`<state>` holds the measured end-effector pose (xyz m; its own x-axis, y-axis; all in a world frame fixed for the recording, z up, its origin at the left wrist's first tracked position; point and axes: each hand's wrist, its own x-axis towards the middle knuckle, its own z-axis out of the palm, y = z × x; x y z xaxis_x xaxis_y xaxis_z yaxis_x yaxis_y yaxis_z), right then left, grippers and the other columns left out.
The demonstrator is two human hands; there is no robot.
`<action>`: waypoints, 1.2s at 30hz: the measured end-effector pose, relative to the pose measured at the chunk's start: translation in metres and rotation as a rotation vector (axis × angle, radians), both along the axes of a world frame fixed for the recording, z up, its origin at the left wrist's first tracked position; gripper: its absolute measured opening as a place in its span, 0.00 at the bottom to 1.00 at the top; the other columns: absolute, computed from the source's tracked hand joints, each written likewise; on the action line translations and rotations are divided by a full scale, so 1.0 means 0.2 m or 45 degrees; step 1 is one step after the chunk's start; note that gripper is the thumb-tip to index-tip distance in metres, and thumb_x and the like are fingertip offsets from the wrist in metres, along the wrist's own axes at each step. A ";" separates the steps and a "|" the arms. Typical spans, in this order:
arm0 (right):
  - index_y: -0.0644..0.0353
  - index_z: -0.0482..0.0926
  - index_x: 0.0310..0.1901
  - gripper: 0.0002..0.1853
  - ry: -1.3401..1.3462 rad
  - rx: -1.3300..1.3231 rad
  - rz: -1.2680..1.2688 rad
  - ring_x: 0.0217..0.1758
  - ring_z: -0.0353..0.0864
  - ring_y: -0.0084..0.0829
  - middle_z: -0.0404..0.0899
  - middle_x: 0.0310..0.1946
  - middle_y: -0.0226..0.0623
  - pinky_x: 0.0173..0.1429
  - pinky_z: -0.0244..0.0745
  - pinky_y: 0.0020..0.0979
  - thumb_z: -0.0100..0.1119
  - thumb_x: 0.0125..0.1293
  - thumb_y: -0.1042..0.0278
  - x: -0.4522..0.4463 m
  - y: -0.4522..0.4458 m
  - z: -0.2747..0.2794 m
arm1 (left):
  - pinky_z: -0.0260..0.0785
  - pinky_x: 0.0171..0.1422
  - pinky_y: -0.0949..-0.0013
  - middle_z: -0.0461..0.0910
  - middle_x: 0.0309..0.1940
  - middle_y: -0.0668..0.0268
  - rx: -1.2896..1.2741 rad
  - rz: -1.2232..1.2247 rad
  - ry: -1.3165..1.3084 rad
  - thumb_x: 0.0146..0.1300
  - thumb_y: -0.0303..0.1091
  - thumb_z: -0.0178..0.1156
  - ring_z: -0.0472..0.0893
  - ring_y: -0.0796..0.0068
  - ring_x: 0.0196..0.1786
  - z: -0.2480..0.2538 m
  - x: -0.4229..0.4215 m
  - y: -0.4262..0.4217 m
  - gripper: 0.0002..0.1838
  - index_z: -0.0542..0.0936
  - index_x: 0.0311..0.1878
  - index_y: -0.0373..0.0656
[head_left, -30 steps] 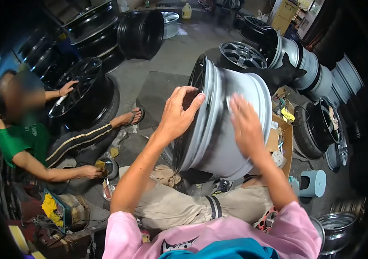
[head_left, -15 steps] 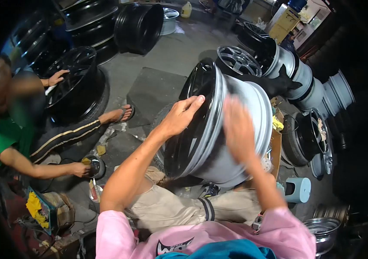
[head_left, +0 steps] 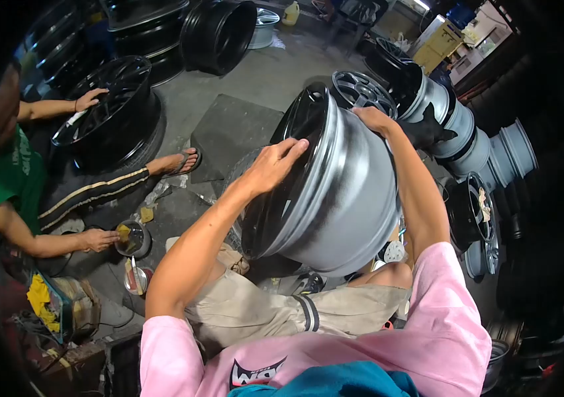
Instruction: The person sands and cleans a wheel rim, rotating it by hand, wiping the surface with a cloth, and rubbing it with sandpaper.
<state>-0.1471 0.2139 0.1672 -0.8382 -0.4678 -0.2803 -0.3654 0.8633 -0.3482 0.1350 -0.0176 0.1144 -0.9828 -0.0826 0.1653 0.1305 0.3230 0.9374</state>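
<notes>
A large wheel rim (head_left: 345, 192) stands tilted between my knees, with a glossy black face on the left and a grey barrel with dark patches on the right. My left hand (head_left: 279, 164) grips the lip on the black side, its thumb and a finger showing near the edge. At the far top of the barrel, my right hand (head_left: 375, 120) is closed over the rim's edge, its fingertips partly hidden. Beneath the rim are my beige trousers (head_left: 249, 304).
At left, a co-worker in a green shirt (head_left: 14, 178) touches a black rim (head_left: 106, 122) and reaches toward a bowl (head_left: 134, 239). Stacked grey rims (head_left: 454, 126) and a black dog (head_left: 427, 129) are at right. A dark mat (head_left: 229, 132) lies on the floor ahead.
My right hand has moved from the middle of the barrel up to its far edge. My left hand keeps its place on the lip. The co-worker's lower hand has lifted slightly at the bowl.
</notes>
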 end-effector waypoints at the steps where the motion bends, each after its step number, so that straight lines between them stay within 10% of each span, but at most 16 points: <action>1: 0.65 0.77 0.73 0.26 0.194 -0.068 0.204 0.74 0.79 0.53 0.82 0.69 0.53 0.77 0.71 0.44 0.45 0.86 0.56 0.09 -0.02 0.02 | 0.75 0.58 0.53 0.86 0.40 0.45 -0.005 -0.009 -0.003 0.84 0.62 0.51 0.85 0.52 0.46 -0.04 0.00 -0.01 0.33 0.85 0.56 0.36; 4: 0.66 0.78 0.72 0.26 0.811 -0.571 0.364 0.74 0.77 0.57 0.80 0.71 0.56 0.79 0.69 0.51 0.44 0.86 0.58 0.76 -0.03 -0.02 | 0.74 0.56 0.53 0.86 0.37 0.47 0.001 0.016 -0.069 0.81 0.68 0.51 0.85 0.53 0.44 -0.10 -0.03 -0.03 0.38 0.85 0.54 0.34; 8: 0.53 0.77 0.77 0.31 1.112 -0.201 0.504 0.88 0.62 0.45 0.67 0.84 0.36 0.89 0.52 0.57 0.64 0.73 0.65 1.72 0.26 -0.37 | 0.75 0.58 0.52 0.87 0.39 0.44 -0.066 0.011 -0.050 0.81 0.67 0.53 0.87 0.47 0.47 0.02 0.00 0.01 0.38 0.86 0.59 0.34; 15: 0.52 0.78 0.75 0.23 1.156 -0.065 0.286 0.79 0.75 0.43 0.77 0.76 0.38 0.84 0.60 0.56 0.51 0.83 0.63 0.98 0.52 -0.03 | 0.73 0.63 0.52 0.86 0.50 0.46 -0.100 -0.002 0.077 0.84 0.60 0.52 0.85 0.47 0.54 0.06 0.01 0.00 0.34 0.85 0.60 0.32; 17: 0.62 0.88 0.59 0.22 0.800 -0.005 0.255 0.61 0.87 0.58 0.87 0.57 0.57 0.68 0.77 0.56 0.50 0.84 0.55 0.48 0.45 0.10 | 0.73 0.63 0.52 0.86 0.50 0.46 -0.092 0.015 0.092 0.84 0.60 0.51 0.85 0.47 0.54 0.06 0.01 0.01 0.34 0.85 0.61 0.32; 20: 0.62 0.91 0.48 0.25 0.533 0.008 0.232 0.56 0.86 0.66 0.88 0.49 0.61 0.65 0.79 0.57 0.49 0.83 0.49 -0.05 0.37 -0.01 | 0.73 0.64 0.53 0.86 0.50 0.47 -0.124 0.051 0.118 0.84 0.59 0.51 0.85 0.48 0.55 0.03 0.05 0.02 0.34 0.84 0.62 0.32; 25: 0.65 0.90 0.50 0.24 0.961 -0.001 -0.007 0.53 0.87 0.61 0.90 0.47 0.57 0.63 0.79 0.57 0.49 0.84 0.54 0.61 0.42 0.05 | 0.73 0.64 0.56 0.87 0.52 0.48 -0.190 0.064 0.134 0.85 0.57 0.50 0.85 0.49 0.55 -0.03 0.07 -0.08 0.32 0.85 0.62 0.33; 28: 0.56 0.74 0.79 0.28 1.276 -0.115 -0.134 0.76 0.75 0.52 0.78 0.74 0.43 0.77 0.69 0.52 0.58 0.80 0.67 1.44 0.53 -0.20 | 0.75 0.64 0.59 0.88 0.54 0.52 -0.152 0.000 0.034 0.88 0.54 0.46 0.85 0.62 0.55 -0.05 0.05 -0.17 0.32 0.85 0.63 0.31; 32: 0.55 0.83 0.71 0.25 1.208 -0.061 -0.128 0.82 0.69 0.50 0.77 0.76 0.37 0.82 0.66 0.49 0.66 0.73 0.74 1.96 0.68 -0.52 | 0.76 0.63 0.60 0.89 0.46 0.52 -0.128 -0.005 -0.144 0.87 0.59 0.45 0.85 0.63 0.51 -0.12 0.00 -0.24 0.36 0.86 0.60 0.30; 36: 0.55 0.88 0.65 0.18 1.421 0.022 0.046 0.79 0.72 0.53 0.79 0.74 0.35 0.79 0.69 0.50 0.61 0.78 0.69 1.46 0.65 -0.17 | 0.75 0.56 0.60 0.87 0.39 0.56 -0.162 0.000 -0.189 0.86 0.62 0.46 0.83 0.67 0.45 -0.21 -0.02 -0.31 0.38 0.86 0.55 0.29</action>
<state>0.1450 0.3440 0.1341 -0.6098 -0.5004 0.6146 -0.4910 0.8473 0.2027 0.1303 -0.0791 0.0718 -0.9972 -0.0702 0.0276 -0.0061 0.4399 0.8980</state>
